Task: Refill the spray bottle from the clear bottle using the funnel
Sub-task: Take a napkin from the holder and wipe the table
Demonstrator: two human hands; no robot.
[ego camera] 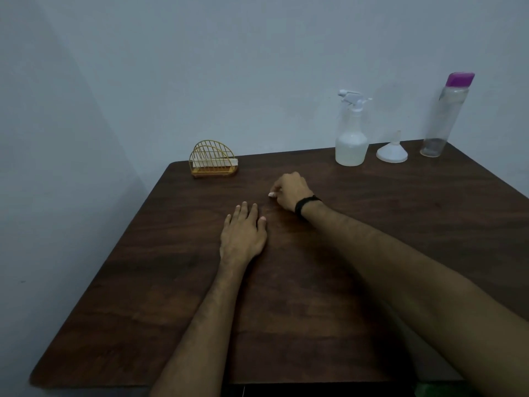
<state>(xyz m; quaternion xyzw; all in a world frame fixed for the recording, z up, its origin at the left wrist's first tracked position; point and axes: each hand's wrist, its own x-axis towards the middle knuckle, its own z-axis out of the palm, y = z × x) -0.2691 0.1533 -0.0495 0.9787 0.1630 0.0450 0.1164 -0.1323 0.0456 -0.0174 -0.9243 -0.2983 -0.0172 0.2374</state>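
Observation:
A translucent spray bottle (351, 138) with a white trigger head stands at the table's far right edge, liquid in its lower part. A white funnel (392, 151) sits upside down just right of it. Further right stands a tall clear bottle (442, 118) with a purple cap. My left hand (242, 234) lies flat on the dark wooden table (400, 239), fingers apart, empty. My right hand (289, 191), with a black wristband, is closed on a small white thing, possibly a crumpled tissue, pressed to the tabletop well left of the spray bottle.
A yellow wire napkin holder (213, 163) with white napkins stands at the table's far left corner. A pale wall runs behind the table and along its left side.

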